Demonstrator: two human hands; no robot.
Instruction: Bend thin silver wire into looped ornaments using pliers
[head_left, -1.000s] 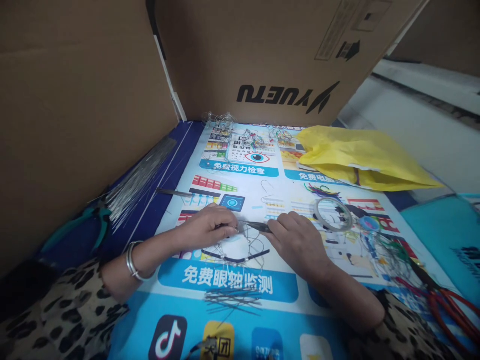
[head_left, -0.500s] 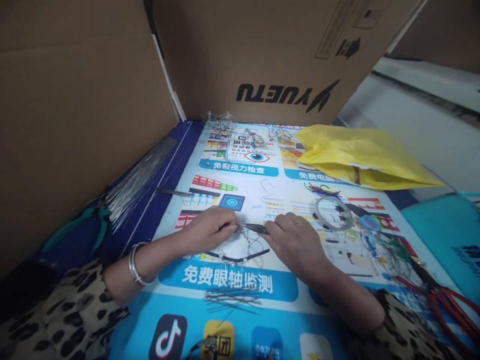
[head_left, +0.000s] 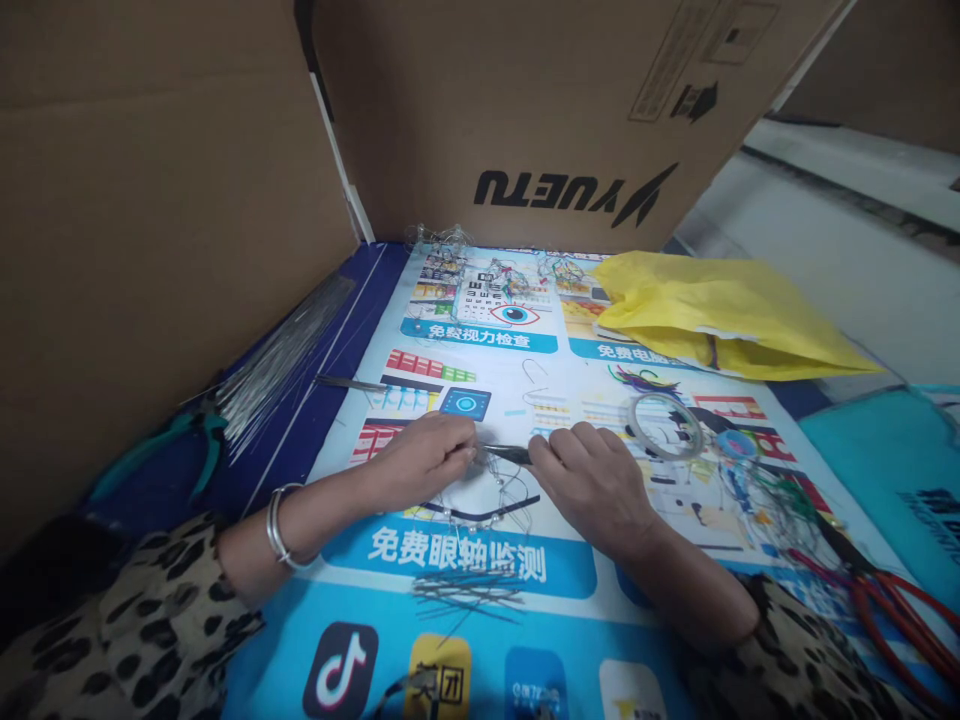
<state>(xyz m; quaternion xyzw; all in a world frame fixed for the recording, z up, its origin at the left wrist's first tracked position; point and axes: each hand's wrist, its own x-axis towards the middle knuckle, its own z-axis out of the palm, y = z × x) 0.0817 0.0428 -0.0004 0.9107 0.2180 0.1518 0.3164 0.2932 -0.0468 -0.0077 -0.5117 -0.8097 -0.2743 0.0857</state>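
My left hand point(head_left: 424, 458) is pinched shut on a thin wire frame with small pearl beads point(head_left: 480, 505) that lies on the printed blue mat point(head_left: 487, 620). My right hand point(head_left: 592, 480) is closed round small dark pliers point(head_left: 508, 454), whose tip meets the wire right beside my left fingertips. The beaded wire loops hang below and between both hands. A silver bangle point(head_left: 279, 525) sits on my left wrist. Both sleeves are leopard print.
Short cut wires point(head_left: 469, 590) lie in front of my hands. Long silver wires point(head_left: 277, 350) and teal pliers point(head_left: 161, 450) lie at left by the cardboard wall point(head_left: 150, 200). A tape roll point(head_left: 665, 425), yellow bag point(head_left: 720, 315), coloured wires point(head_left: 772, 500) and red-handled tool point(head_left: 900, 615) sit right.
Both hands have shifted very slightly while working the wire; the pliers' tip stays at the wire by my left fingers. Nothing else moved.
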